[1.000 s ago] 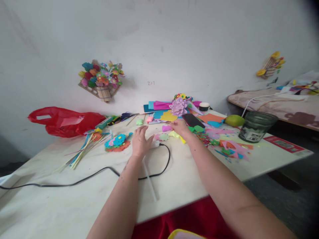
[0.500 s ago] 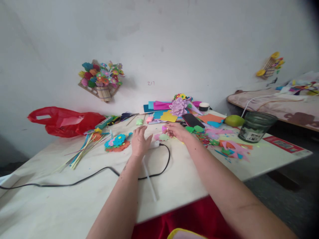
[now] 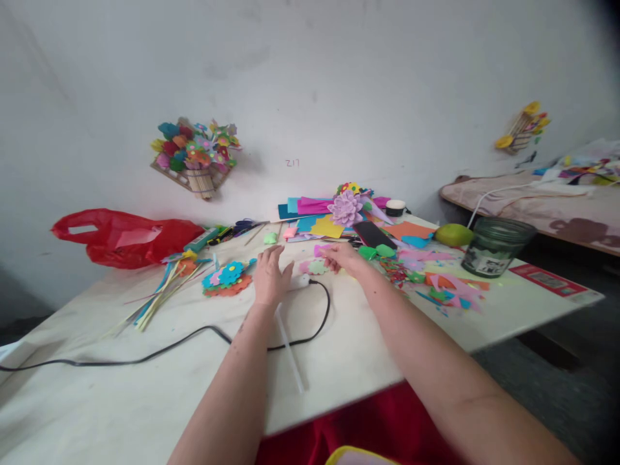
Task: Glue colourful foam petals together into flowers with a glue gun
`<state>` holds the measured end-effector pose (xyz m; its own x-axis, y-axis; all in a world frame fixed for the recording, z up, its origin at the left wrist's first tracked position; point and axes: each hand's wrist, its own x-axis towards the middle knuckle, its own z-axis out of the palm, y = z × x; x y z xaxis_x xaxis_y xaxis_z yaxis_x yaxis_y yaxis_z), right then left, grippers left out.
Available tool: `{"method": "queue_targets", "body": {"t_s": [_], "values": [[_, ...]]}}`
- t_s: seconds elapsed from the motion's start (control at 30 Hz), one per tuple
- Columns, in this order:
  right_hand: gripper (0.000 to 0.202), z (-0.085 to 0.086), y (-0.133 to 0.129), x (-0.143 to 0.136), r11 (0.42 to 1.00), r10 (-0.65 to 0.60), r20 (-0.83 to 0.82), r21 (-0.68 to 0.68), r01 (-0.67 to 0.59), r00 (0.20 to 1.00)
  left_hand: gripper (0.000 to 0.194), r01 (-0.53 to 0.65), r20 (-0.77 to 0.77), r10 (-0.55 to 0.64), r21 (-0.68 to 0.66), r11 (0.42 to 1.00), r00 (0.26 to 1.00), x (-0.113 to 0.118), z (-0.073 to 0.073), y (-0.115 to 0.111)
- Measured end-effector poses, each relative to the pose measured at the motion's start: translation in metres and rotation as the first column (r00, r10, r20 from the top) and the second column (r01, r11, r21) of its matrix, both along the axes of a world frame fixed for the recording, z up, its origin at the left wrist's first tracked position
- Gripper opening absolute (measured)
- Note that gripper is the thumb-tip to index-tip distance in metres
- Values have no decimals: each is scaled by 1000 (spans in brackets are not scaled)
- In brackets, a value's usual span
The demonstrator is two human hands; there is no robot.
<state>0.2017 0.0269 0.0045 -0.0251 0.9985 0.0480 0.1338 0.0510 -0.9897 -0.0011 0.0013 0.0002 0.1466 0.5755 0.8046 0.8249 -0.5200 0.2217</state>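
My right hand (image 3: 343, 258) pinches a small purple piece (image 3: 320, 250), which looks like craft foam, between thumb and fingertips. Just below that hand, pale green and pink scalloped foam shapes (image 3: 317, 266) lie on the table. My left hand (image 3: 271, 276) is over the table with fingers and thumb apart, and I see nothing between them. Beside and partly behind it is a white device (image 3: 302, 281), likely a hot glue gun, with a black cord (image 3: 328, 310). A clear glue stick (image 3: 291, 355) extends from near my left wrist toward me.
Stacked foam flowers (image 3: 227, 278) and thin stems (image 3: 157, 297) lie left, near a red plastic bag (image 3: 130, 239). Foam sheets (image 3: 329, 226), a purple flower (image 3: 346, 208) and a phone (image 3: 371, 234) are at the back. Foam scraps (image 3: 450, 290) and a glass jar (image 3: 496, 245) stand right.
The purple piece has turned and shifted slightly, showing more beyond my right fingertips. My right fingers have drawn a little closer together. The left hand stays almost where it was.
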Motion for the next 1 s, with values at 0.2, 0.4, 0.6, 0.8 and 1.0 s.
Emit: {"method": "queue_targets", "body": {"t_s": [0.2, 0.4, 0.6, 0.8, 1.0], "values": [[27, -1, 3, 3, 987, -153, 166, 67, 144, 974, 34, -9, -5, 9, -5, 1000, 1000, 0, 0, 0], [25, -5, 9, 7, 970, -231, 174, 112, 214, 957, 33, -26, -6, 26, -9, 1000, 1000, 0, 0, -1], [26, 0, 4, 6, 955, -264, 209, 194, 225, 942, 32, -31, -7, 31, -15, 999, 1000, 0, 0, -1], [19, 5, 2, 1, 970, -204, 177, 170, 174, 963, 32, -40, -7, 40, -27, 999, 999, 0, 1, 0], [30, 2, 2, 4, 979, -116, 72, 177, 102, 991, 32, -38, -16, 38, -15, 999, 999, -1, 0, 0]]}}
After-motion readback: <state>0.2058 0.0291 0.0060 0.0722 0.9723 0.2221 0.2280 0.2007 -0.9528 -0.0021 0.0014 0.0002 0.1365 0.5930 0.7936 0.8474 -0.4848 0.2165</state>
